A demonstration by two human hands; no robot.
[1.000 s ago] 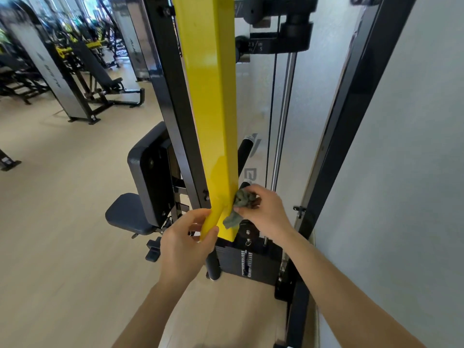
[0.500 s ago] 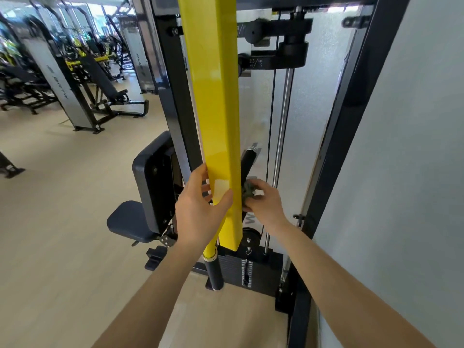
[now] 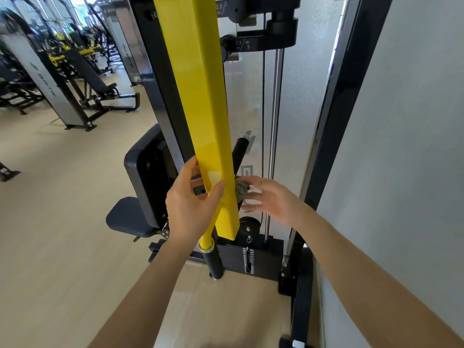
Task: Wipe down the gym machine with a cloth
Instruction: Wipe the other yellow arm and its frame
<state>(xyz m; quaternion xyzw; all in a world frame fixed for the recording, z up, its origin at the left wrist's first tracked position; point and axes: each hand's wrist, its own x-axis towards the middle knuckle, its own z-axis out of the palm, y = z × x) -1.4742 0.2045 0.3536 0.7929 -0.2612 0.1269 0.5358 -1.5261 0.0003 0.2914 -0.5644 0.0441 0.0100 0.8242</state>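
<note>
L hand wraps the glossy yellow square-section steel arm from its 9 o'clock side, thumb across the front face. Its grip is closed round the arm, prob. to stop it swinging. R hand is at 3 o'clock, fingers mostly straight & spread, pressing the crumpled grey-green cloth onto the arm's side face. That grip is wide, tho blur hides detail. Behind, at 6 o'clock: black weight stack. At 8 o'clock: dark padded seat.
</note>
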